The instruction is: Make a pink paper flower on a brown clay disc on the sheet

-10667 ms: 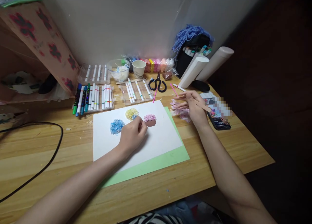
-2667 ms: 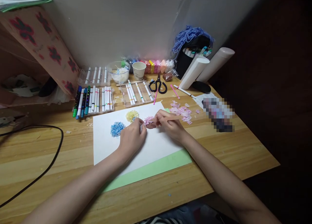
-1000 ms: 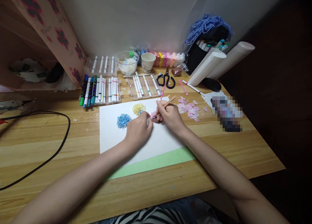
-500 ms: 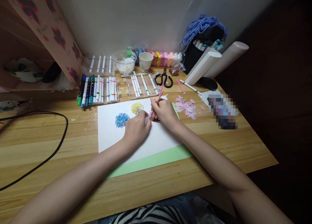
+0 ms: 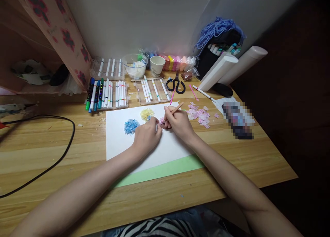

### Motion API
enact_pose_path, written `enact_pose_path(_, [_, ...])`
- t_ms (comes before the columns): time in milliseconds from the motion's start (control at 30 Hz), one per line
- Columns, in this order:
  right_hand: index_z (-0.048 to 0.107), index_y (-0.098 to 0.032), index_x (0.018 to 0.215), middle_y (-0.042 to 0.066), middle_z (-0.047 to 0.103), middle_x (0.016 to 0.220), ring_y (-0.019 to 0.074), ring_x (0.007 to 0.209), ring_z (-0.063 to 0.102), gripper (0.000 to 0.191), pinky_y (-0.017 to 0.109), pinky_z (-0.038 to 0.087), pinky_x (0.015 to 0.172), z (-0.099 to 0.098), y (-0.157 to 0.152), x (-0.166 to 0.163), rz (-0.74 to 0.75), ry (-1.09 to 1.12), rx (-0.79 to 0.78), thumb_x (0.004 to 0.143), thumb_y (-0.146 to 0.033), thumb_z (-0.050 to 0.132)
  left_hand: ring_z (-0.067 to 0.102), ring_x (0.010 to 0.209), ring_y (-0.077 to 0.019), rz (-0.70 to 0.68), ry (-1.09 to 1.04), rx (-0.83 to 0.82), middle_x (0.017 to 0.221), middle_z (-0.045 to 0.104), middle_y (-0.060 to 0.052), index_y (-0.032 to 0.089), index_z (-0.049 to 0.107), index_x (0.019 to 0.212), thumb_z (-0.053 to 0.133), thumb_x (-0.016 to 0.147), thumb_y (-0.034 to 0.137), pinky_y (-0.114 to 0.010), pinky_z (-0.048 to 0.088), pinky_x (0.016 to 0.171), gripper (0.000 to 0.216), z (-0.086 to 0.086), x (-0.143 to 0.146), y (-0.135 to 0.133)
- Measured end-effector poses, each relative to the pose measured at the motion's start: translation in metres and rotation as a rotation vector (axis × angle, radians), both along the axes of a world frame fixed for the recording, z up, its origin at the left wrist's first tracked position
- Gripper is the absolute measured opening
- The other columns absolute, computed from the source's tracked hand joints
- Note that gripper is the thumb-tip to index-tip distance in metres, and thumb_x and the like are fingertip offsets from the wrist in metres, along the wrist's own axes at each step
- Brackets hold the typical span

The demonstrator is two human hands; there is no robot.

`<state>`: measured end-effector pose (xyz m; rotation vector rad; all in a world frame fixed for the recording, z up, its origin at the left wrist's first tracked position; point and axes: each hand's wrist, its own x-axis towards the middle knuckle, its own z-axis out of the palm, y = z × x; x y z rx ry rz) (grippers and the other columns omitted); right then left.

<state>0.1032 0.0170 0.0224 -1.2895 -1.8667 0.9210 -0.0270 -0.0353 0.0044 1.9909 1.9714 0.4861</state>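
Observation:
A white paper sheet [image 5: 121,149] lies over a green sheet [image 5: 165,170]. On the white one sit a round blue patch of shreds [image 5: 131,126] and a yellow patch [image 5: 147,114]. My right hand [image 5: 179,122] grips a thin wooden stick [image 5: 178,107] like a pen, its top leaning right and its lower end hidden by the fingers. Against those fingertips is a small pink clump [image 5: 162,121]. My left hand [image 5: 148,134] rests on the paper just left of it, fingers curled together. Whatever its fingertips pinch is hidden.
Pink paper scraps [image 5: 199,116] lie right of the sheets. Behind are marker trays [image 5: 139,101], black-handled scissors [image 5: 176,84], a paper cup [image 5: 157,66] and a clear bowl [image 5: 135,67]. White bottles [image 5: 219,72] stand back right; a black cable [image 5: 67,151] curves at left.
The stick in my right hand has tilted from nearly upright to leaning right. My left hand stays in about the same place on the paper. The whole view has shifted slightly.

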Motion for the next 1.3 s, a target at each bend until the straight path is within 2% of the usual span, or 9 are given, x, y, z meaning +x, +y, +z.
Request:
enact_pose_path(333, [0.049,-0.020,0.059,-0.003,0.052,0.045,0.0113,0.045,0.052,0.047,0.024,0.040,0.051,0.008,-0.001,0.006,-0.041,0.027,0.047,0.093,-0.050,0.040,0.066,0.072,-0.0216,-0.004,-0.014,-0.017,0.080,0.070,-0.005,0.018,0.057,0.103,0.043,0.090,0.026,-0.028,0.039,0.060,0.020,0.000,-0.001,0.000])
enact_pose_path(467, [0.052,-0.021,0.064,-0.002,0.054,0.051,0.0105,0.047,0.050,0.043,0.023,0.040,0.050,0.015,0.002,0.029,-0.080,0.119,0.105,0.093,-0.050,0.040,0.063,0.065,-0.0194,0.012,-0.055,0.012,0.075,0.069,-0.003,0.018,0.055,0.105,0.043,0.090,0.027,-0.027,0.035,0.056,0.021,0.001,-0.002,-0.002])
enact_pose_path(567, [0.056,-0.021,0.081,0.000,0.063,0.064,0.0113,0.051,0.056,0.037,0.023,0.043,0.050,0.015,0.010,0.059,-0.148,0.182,0.090,0.093,-0.052,0.039,0.061,0.060,-0.0175,-0.044,-0.076,0.026,0.069,0.067,-0.001,0.019,0.056,0.098,0.040,0.092,0.030,-0.026,0.033,0.055,0.020,0.002,-0.003,-0.004])
enact_pose_path(633, [0.059,-0.021,0.092,0.003,0.069,0.080,0.0127,0.058,0.061,0.036,0.024,0.047,0.053,0.010,0.016,0.080,-0.190,0.125,0.074,0.093,-0.051,0.040,0.061,0.062,-0.0173,-0.116,-0.050,0.025,0.068,0.066,-0.002,0.019,0.059,0.087,0.039,0.093,0.030,-0.026,0.032,0.055,0.023,0.003,-0.003,-0.004])
enact_pose_path(700, [0.062,-0.020,0.091,0.005,0.070,0.083,0.0152,0.064,0.064,0.035,0.027,0.047,0.057,0.003,0.022,0.098,-0.181,-0.035,0.086,0.094,-0.047,0.040,0.061,0.062,-0.0172,-0.164,-0.026,0.035,0.068,0.066,-0.002,0.019,0.060,0.084,0.039,0.092,0.028,-0.026,0.032,0.056,0.025,0.003,-0.004,-0.005])
enact_pose_path(833, [0.064,-0.020,0.079,0.006,0.071,0.086,0.0205,0.080,0.065,0.015,0.033,0.047,0.072,-0.009,0.030,0.119,0.021,-0.298,0.162,0.085,-0.032,0.059,0.059,0.058,-0.0162,-0.164,-0.044,0.087,0.063,0.065,-0.002,0.019,0.062,0.089,0.038,0.092,0.027,-0.026,0.033,0.056,0.026,0.000,-0.005,-0.004])
enact_pose_path(967, [0.058,-0.019,0.070,0.005,0.069,0.085,0.0193,0.080,0.064,0.012,0.032,0.045,0.072,-0.010,0.032,0.125,0.098,-0.320,0.163,0.078,-0.023,0.066,0.055,0.053,-0.0150,-0.147,-0.065,0.132,0.058,0.061,0.000,0.019,0.062,0.084,0.038,0.091,0.028,-0.024,0.033,0.054,0.026,-0.002,-0.007,-0.004])
enact_pose_path(1133, [0.052,-0.021,0.069,0.001,0.062,0.070,0.0172,0.068,0.056,0.013,0.028,0.039,0.063,-0.007,0.031,0.119,0.029,-0.398,0.197,0.077,-0.015,0.060,0.051,0.050,-0.0139,-0.152,-0.078,0.153,0.055,0.058,0.000,0.018,0.060,0.078,0.036,0.091,0.030,-0.024,0.032,0.052,0.030,-0.002,-0.008,-0.004])
enact_pose_path(1300, [0.044,-0.021,0.065,0.002,0.061,0.070,0.0176,0.067,0.054,0.019,0.029,0.038,0.064,-0.015,0.032,0.106,-0.097,-0.364,0.244,0.071,-0.008,0.056,0.051,0.052,-0.0135,-0.097,-0.089,0.113,0.057,0.058,0.001,0.019,0.060,0.077,0.038,0.089,0.028,-0.023,0.031,0.053,0.027,0.000,-0.007,-0.004])
